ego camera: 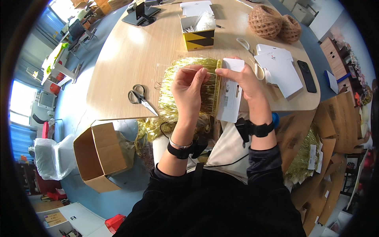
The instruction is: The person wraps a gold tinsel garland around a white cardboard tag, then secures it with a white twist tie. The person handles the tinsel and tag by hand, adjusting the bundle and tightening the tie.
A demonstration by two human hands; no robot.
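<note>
Gold tinsel fringe (171, 91) lies at the table's front edge, its braided band (217, 97) against a white header card (229, 106) with a hang slot and print. My right hand (250, 81) grips the card and band near their top, thumb in front. Above the strands, my left hand (188, 89) pinches a thin pale strip (192, 69) between thumb and fingers. The strip points towards the band; whether it passes through cannot be seen. Black-handled scissors (139, 96) rest left of the fringe. More gold tinsel (151, 129) hangs below the table edge.
A yellow-and-black box (198, 40) of white plastic pieces stands behind the fringe. White cards (281, 71), white-handled scissors (243, 43), a phone (306, 76) and twine balls (265, 22) are to the right. Cartons stand at floor level: an open one (103, 151) left, one with packed tinsel (305, 157) right.
</note>
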